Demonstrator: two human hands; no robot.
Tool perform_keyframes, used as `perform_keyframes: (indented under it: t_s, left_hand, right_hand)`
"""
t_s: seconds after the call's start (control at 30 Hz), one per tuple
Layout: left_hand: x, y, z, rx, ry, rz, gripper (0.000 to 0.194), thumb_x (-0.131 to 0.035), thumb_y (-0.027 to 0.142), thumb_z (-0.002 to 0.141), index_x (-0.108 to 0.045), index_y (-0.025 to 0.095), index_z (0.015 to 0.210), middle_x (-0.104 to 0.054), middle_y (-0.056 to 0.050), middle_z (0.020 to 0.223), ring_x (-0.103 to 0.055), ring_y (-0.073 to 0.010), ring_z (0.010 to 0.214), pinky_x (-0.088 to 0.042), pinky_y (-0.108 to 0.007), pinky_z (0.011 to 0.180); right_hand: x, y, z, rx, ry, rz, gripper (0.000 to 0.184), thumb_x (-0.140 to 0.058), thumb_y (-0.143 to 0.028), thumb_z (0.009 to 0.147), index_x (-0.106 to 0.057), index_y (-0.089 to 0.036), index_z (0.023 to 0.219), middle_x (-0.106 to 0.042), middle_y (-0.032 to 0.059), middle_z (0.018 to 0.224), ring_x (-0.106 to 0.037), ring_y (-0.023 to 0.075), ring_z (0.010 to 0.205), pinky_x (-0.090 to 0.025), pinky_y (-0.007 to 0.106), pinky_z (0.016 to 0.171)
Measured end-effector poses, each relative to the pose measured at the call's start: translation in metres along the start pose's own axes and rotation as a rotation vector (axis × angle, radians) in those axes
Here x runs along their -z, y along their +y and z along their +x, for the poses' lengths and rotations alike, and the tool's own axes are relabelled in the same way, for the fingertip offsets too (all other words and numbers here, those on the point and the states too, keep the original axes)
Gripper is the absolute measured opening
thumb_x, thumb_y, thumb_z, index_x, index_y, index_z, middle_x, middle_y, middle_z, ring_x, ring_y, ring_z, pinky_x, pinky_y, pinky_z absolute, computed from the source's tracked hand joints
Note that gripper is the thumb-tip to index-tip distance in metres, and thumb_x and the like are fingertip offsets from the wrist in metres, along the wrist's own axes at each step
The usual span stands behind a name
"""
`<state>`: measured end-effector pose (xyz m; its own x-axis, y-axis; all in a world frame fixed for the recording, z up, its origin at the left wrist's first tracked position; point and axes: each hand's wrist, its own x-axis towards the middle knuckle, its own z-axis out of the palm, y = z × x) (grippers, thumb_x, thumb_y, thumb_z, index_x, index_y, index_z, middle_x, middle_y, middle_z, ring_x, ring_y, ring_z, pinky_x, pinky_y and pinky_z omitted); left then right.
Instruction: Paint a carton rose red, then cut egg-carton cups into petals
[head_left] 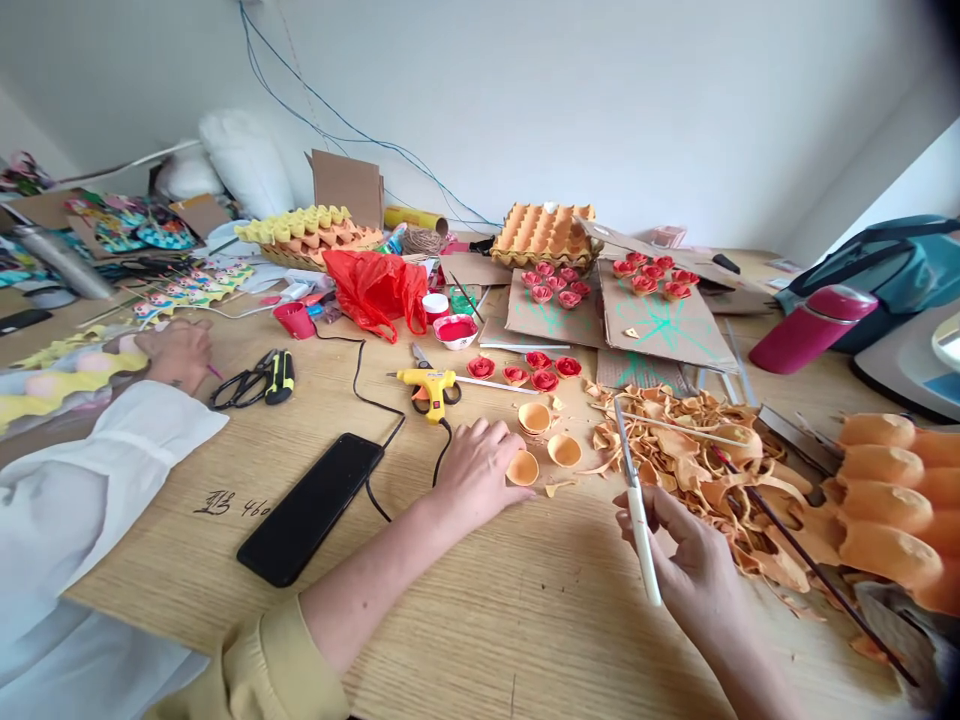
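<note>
My left hand (480, 462) rests low over the table, its fingers and thumb closed on a small orange egg-carton cup (523, 468). Beside it sit another cut cup (564, 451) and a small stack of cups (535, 418). My right hand (686, 555) grips white-handled scissors (639, 530), seen edge-on with the blades pointing up and away. Just beyond the blades lies a heap of orange carton scraps (697, 440). Several red-painted paper roses (546, 380) stand past the cups.
A yellow hot glue gun (426, 385), its cord and a black phone (311, 508) lie left. Red paint (455, 330) and cardboard with roses (664, 315) are farther back. An egg carton (892, 490) and pink bottle (810, 330) stand right. A co-worker's hand (176, 352) is at left.
</note>
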<state>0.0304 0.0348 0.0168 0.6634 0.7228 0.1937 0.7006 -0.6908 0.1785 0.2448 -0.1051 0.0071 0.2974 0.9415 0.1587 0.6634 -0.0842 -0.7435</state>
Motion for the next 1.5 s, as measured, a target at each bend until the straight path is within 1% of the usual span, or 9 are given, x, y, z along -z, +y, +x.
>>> perform_keyframes:
  t_s: [0.2,0.33,0.43,0.63,0.83,1.1,1.2,1.33,1.5]
  left_hand:
    - [-0.006,0.002,-0.004,0.039,-0.001,0.035,0.060,-0.082,0.062,0.067,-0.065,0.022,0.107,-0.065,-0.007,0.106,-0.054,-0.0300,0.101,-0.039,-0.043,0.083]
    - [0.005,-0.006,-0.015,0.038,0.037,-0.046,0.067,-0.085,0.056,0.067,-0.061,0.024,0.120,-0.065,-0.007,0.116,-0.053,-0.0300,0.106,-0.038,-0.044,0.085]
    - [0.017,-0.013,-0.031,0.020,0.086,-0.112,0.055,-0.081,0.045,0.077,-0.059,0.025,0.124,-0.064,-0.006,0.120,-0.054,-0.0280,0.105,-0.038,-0.043,0.086]
    - [0.027,-0.005,-0.063,-0.003,0.247,-0.342,0.018,-0.061,0.020,0.093,-0.062,0.024,0.110,-0.066,-0.005,0.103,-0.056,-0.0232,0.096,-0.039,-0.042,0.088]
    - [0.031,0.010,-0.074,-0.114,0.192,-0.622,0.018,-0.059,0.010,0.088,-0.061,0.024,0.099,-0.066,-0.003,0.090,-0.057,-0.0204,0.085,-0.043,-0.040,0.079]
    - [0.016,-0.001,-0.078,-0.134,0.209,-0.718,0.019,-0.054,0.007,0.090,-0.061,0.024,0.097,-0.064,-0.003,0.086,-0.057,-0.0198,0.084,-0.045,-0.039,0.080]
    - [0.015,-0.005,-0.077,-0.134,0.230,-0.740,0.021,-0.054,0.006,0.090,-0.061,0.024,0.098,-0.064,-0.003,0.087,-0.057,-0.0191,0.086,-0.044,-0.038,0.082]
    - [0.021,-0.012,-0.074,-0.105,0.349,-0.685,0.022,-0.055,0.005,0.091,-0.062,0.023,0.099,-0.064,-0.002,0.088,-0.057,-0.0180,0.088,-0.045,-0.035,0.083]
    - [0.019,-0.016,-0.067,-0.047,0.427,-0.564,0.017,-0.056,0.007,0.092,-0.061,0.023,0.098,-0.064,-0.003,0.087,-0.057,-0.0183,0.087,-0.046,-0.035,0.081]
  right_hand:
    - [-0.001,0.004,-0.001,0.011,0.000,0.019,0.031,-0.058,-0.050,0.086,-0.068,-0.020,0.087,-0.068,0.0034,0.076,-0.063,0.0192,0.069,-0.046,0.026,0.055]
    - [0.000,0.012,-0.002,0.010,0.036,0.028,0.031,-0.060,-0.049,0.086,-0.070,-0.021,0.094,-0.071,0.0044,0.084,-0.066,0.0195,0.074,-0.049,0.026,0.058]
    - [0.001,0.020,-0.001,0.002,0.051,0.004,0.029,-0.061,-0.048,0.087,-0.069,-0.022,0.097,-0.072,0.0038,0.087,-0.067,0.0190,0.076,-0.050,0.025,0.061]
    - [0.004,0.042,0.006,0.030,0.193,-0.271,0.027,-0.060,-0.050,0.085,-0.063,-0.023,0.081,-0.064,0.0022,0.069,-0.060,0.0197,0.068,-0.046,0.028,0.060]
    - [0.009,0.058,0.004,0.141,0.231,-0.405,0.020,-0.060,-0.041,0.086,-0.056,-0.024,0.076,-0.065,0.0042,0.073,-0.058,0.0219,0.078,-0.046,0.032,0.070]
    - [0.009,0.056,0.010,0.235,0.263,-0.524,0.018,-0.057,-0.036,0.088,-0.052,-0.024,0.075,-0.063,0.0033,0.073,-0.059,0.0206,0.076,-0.046,0.033,0.075]
    - [0.011,0.041,0.005,0.301,0.204,-0.556,0.017,-0.057,-0.033,0.091,-0.052,-0.024,0.077,-0.060,0.0013,0.069,-0.057,0.0193,0.072,-0.045,0.032,0.072]
    - [0.015,0.017,-0.014,0.332,0.015,-0.585,0.013,-0.059,-0.034,0.093,-0.058,-0.022,0.087,-0.063,0.0008,0.072,-0.058,0.0182,0.070,-0.044,0.031,0.073]
    - [0.012,-0.001,-0.033,0.390,-0.168,-0.660,0.024,-0.058,-0.038,0.095,-0.055,-0.022,0.077,-0.062,-0.0015,0.065,-0.055,0.0158,0.059,-0.039,0.031,0.069]
